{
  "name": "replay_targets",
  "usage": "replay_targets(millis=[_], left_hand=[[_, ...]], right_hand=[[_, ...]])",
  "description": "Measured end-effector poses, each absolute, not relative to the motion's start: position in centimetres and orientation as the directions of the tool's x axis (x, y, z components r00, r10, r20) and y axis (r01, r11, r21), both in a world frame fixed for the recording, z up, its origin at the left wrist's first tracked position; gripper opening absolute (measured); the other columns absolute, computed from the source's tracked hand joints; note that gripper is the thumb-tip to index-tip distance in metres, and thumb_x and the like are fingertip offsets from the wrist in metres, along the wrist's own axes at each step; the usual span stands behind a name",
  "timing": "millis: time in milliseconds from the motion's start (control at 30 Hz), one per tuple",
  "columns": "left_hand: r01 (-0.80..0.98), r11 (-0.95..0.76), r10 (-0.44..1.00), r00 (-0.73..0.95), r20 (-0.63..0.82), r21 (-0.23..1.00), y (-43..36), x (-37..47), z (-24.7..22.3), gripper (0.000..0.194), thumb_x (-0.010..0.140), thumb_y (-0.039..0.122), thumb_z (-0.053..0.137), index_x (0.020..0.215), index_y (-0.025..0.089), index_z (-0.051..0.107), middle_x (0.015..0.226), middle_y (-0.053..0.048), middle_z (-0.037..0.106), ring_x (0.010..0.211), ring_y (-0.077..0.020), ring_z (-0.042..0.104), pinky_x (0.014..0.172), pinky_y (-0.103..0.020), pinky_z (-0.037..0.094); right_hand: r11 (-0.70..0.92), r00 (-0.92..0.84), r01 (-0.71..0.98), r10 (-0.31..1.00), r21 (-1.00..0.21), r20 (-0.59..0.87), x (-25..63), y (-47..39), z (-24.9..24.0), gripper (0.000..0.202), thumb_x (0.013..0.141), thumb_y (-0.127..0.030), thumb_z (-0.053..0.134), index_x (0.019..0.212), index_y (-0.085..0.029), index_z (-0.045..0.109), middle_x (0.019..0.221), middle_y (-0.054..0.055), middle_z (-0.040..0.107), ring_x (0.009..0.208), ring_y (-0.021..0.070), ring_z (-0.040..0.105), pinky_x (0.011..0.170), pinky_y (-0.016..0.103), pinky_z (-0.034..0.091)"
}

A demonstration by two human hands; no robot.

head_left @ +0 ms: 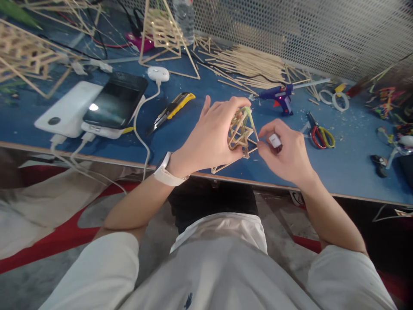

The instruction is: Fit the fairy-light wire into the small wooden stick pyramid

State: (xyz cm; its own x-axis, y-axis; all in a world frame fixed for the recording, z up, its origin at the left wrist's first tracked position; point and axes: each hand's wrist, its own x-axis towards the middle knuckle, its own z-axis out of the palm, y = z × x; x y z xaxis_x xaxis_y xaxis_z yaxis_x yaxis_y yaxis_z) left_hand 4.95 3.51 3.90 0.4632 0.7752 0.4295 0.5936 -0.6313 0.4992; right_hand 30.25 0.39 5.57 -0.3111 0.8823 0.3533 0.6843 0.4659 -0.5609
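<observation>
My left hand (213,131) is wrapped around a small frame of thin wooden sticks (240,131), which stands near the front edge of the blue table. Part of the frame is hidden behind the fingers. My right hand (285,148) is closed, its thumb and forefinger pinched at the frame's right corner. A small object with a white, block-like end (275,140) pokes out of that curled hand; the rest of it is covered, so its kind is unclear. Behind the right hand lies a blue glue gun (279,94), and scissors (319,131) with red and yellow handles are to its right.
A yellow-black utility knife (172,110) lies left of my left hand. Farther left are a phone (116,101), a white power bank (67,110) and white cables (137,125). Loose sticks (248,64) pile along the perforated panel (290,34). Larger stick frames (169,38) stand at the back.
</observation>
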Motion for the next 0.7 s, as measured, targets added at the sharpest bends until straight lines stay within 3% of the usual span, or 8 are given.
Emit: replay_targets(millis=[133, 233, 333, 467, 567, 700], left_hand=[[0.587, -0.636, 0.772, 0.463, 0.436, 0.501, 3.4, 5.0, 3.9, 0.085, 0.089, 0.025, 0.084, 0.162, 0.031, 0.043, 0.162, -0.011, 0.066, 0.158, -0.0404, 0.061, 0.150, -0.074, 0.019], [0.584, -0.640, 0.768, 0.465, 0.441, 0.499, 3.4, 5.0, 3.9, 0.086, 0.087, 0.022, 0.084, 0.162, 0.031, 0.042, 0.161, -0.011, 0.066, 0.158, -0.0398, 0.062, 0.149, -0.075, 0.018], [0.585, -0.642, 0.766, 0.467, 0.441, 0.496, 3.5, 4.9, 3.9, 0.088, 0.085, 0.020, 0.084, 0.161, 0.032, 0.042, 0.162, -0.010, 0.065, 0.159, -0.0404, 0.061, 0.149, -0.074, 0.019], [0.578, -0.640, 0.769, 0.471, 0.432, 0.507, 3.5, 4.9, 4.0, 0.088, 0.083, 0.018, 0.084, 0.160, 0.032, 0.043, 0.162, -0.010, 0.065, 0.157, -0.0394, 0.062, 0.149, -0.075, 0.019], [0.576, -0.646, 0.763, 0.466, 0.448, 0.502, 3.5, 4.9, 4.0, 0.086, 0.084, 0.018, 0.082, 0.160, 0.031, 0.044, 0.161, -0.010, 0.066, 0.155, -0.0381, 0.063, 0.148, -0.076, 0.021], [0.597, -0.651, 0.757, 0.470, 0.454, 0.469, 3.5, 4.9, 3.8, 0.082, 0.092, 0.029, 0.083, 0.163, 0.033, 0.042, 0.162, -0.009, 0.065, 0.160, -0.0398, 0.059, 0.148, -0.076, 0.023]], right_hand=[[0.446, -0.327, 0.587, 0.894, -0.676, 0.305, 30.8, 0.3, 5.9, 0.012, 0.106, -0.026, 0.059, 0.117, -0.027, 0.062, 0.088, 0.002, 0.059, 0.073, 0.0181, 0.049, 0.070, 0.038, 0.043], [0.443, -0.349, 0.532, 0.891, -0.722, 0.290, 31.1, 0.4, 6.2, 0.015, 0.111, -0.032, 0.063, 0.125, -0.029, 0.060, 0.101, 0.002, 0.062, 0.076, 0.0174, 0.050, 0.071, 0.037, 0.046], [0.455, -0.367, 0.460, 0.879, -0.762, 0.303, 31.1, 0.3, 6.6, 0.029, 0.110, -0.032, 0.071, 0.135, -0.030, 0.058, 0.117, 0.004, 0.069, 0.084, 0.0173, 0.059, 0.074, 0.036, 0.052], [0.416, -0.299, 0.361, 0.899, -0.835, 0.319, 30.5, -0.4, 6.8, 0.032, 0.107, -0.030, 0.080, 0.133, -0.031, 0.061, 0.122, 0.004, 0.079, 0.103, 0.0214, 0.074, 0.086, 0.039, 0.064], [0.443, -0.269, 0.448, 0.895, -0.776, 0.355, 29.8, -0.6, 6.4, 0.025, 0.104, -0.031, 0.085, 0.127, -0.031, 0.074, 0.116, 0.003, 0.080, 0.091, 0.0203, 0.074, 0.082, 0.041, 0.066], [0.556, -0.244, 0.543, 0.822, -0.629, 0.515, 28.9, -0.3, 5.8, 0.016, 0.104, -0.025, 0.083, 0.118, -0.032, 0.086, 0.123, 0.005, 0.076, 0.085, 0.0168, 0.071, 0.076, 0.039, 0.065]])
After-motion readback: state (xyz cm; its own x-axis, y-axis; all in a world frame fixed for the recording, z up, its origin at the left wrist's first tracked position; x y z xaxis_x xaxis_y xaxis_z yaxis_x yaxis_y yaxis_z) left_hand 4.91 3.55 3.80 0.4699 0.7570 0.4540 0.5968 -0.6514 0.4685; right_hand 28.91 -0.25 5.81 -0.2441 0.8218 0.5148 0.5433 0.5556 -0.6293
